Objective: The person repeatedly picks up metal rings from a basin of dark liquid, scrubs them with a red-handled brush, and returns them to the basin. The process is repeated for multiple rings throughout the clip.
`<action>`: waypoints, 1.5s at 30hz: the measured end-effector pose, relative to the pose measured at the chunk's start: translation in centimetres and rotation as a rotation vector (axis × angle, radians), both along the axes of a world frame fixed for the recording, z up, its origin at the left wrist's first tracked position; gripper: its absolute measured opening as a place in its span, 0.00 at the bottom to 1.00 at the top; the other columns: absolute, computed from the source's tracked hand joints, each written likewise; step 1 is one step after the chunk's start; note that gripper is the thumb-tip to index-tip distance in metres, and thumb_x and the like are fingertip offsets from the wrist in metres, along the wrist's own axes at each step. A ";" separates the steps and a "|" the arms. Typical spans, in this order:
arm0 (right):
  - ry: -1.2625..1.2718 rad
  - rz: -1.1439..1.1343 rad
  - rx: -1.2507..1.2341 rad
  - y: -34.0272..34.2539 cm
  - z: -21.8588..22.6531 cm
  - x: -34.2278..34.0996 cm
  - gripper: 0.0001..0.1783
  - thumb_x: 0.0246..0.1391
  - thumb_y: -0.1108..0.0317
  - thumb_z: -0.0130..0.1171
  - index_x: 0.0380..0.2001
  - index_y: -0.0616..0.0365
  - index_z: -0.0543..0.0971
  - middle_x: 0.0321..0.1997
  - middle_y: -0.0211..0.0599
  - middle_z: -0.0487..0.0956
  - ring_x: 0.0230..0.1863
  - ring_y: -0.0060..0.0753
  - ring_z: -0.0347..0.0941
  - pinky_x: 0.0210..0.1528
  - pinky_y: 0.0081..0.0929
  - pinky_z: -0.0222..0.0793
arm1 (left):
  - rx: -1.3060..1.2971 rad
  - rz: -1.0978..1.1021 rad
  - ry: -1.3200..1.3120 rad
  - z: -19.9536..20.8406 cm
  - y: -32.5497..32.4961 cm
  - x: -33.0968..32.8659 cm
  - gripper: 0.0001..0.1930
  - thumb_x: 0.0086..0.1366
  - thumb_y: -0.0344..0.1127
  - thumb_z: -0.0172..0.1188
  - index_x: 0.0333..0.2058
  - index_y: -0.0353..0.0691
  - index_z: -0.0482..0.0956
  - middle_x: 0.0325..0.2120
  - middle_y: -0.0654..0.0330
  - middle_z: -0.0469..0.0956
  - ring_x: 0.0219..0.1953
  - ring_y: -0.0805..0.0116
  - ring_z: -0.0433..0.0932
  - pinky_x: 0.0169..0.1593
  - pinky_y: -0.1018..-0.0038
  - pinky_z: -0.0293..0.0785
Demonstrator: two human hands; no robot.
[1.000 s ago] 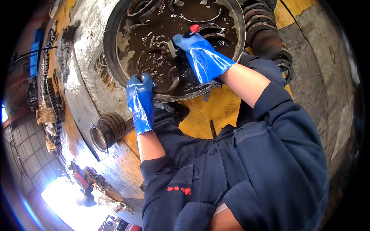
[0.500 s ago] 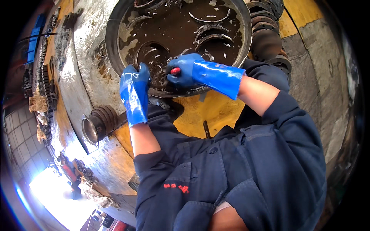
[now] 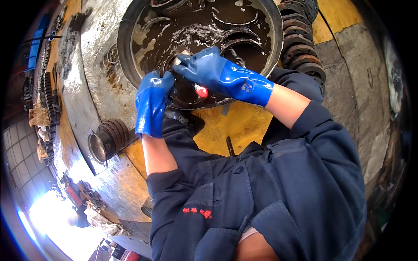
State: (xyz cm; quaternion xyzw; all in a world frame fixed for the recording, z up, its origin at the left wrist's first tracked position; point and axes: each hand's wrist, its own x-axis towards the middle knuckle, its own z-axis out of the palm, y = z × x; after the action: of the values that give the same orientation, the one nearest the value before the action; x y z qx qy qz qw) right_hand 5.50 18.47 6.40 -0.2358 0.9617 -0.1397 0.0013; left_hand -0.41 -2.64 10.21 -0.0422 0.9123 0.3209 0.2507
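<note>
Both of my hands wear blue rubber gloves and work at the near side of a large round basin (image 3: pixel 125 48) of dark, murky liquid. My left hand (image 3: pixel 154 85) is closed at the edge of a dark round ring (image 3: pixel 188 105) that lies partly in the liquid. Over that ring my right hand (image 3: pixel 202 69) grips a tool with a red handle end (image 3: pixel 201 91). A pale, flat-looking part shows by its fingertips; the tool's exact kind is hidden by the glove. Several curved metal pieces (image 3: pixel 244 41) lie half sunk on the basin's right side.
A long row of rusty, dark rings (image 3: pixel 300 45) stands right of the basin. At the left, a ribbed metal cylinder (image 3: pixel 112 138) lies on the worn floor plates. Smaller rings (image 3: pixel 114 54) rest against the basin's left side. My legs flank the basin.
My right hand has moved up and left over the ring, and the red handle end now shows below it. Fresh ripples cross the liquid. The left hand stays nearly in place.
</note>
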 end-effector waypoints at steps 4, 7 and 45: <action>-0.288 -0.293 -0.081 -1.1 -1.3 -1.0 0.24 0.66 0.65 0.62 0.64 0.45 0.79 0.63 0.47 0.83 0.57 0.54 0.85 0.56 0.46 0.81 | -0.055 -0.050 -0.038 1.2 1.5 0.1 0.22 0.69 0.50 0.64 0.34 0.31 0.84 0.22 0.53 0.83 0.19 0.63 0.79 0.27 0.65 0.74; -0.594 -0.414 -0.210 -0.4 -1.0 -1.4 0.19 0.65 0.56 0.65 0.57 0.46 0.84 0.57 0.46 0.87 0.56 0.51 0.85 0.57 0.44 0.82 | -0.171 -0.109 0.180 -0.5 1.1 0.9 0.23 0.68 0.51 0.63 0.33 0.31 0.84 0.22 0.53 0.84 0.20 0.63 0.81 0.29 0.65 0.75; -0.684 -0.447 -0.142 -0.4 0.3 -1.7 0.18 0.63 0.55 0.66 0.54 0.43 0.87 0.54 0.42 0.88 0.54 0.52 0.85 0.55 0.44 0.82 | -0.151 -0.099 0.052 0.9 0.4 -0.2 0.23 0.69 0.53 0.64 0.38 0.32 0.86 0.23 0.54 0.86 0.23 0.64 0.83 0.30 0.65 0.76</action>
State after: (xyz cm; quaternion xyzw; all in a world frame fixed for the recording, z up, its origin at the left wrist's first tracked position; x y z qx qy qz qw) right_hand 3.79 18.09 6.71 0.0393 0.9214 -0.2727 0.2739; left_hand -0.59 -2.19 11.13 -0.0074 0.9412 0.2393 0.2386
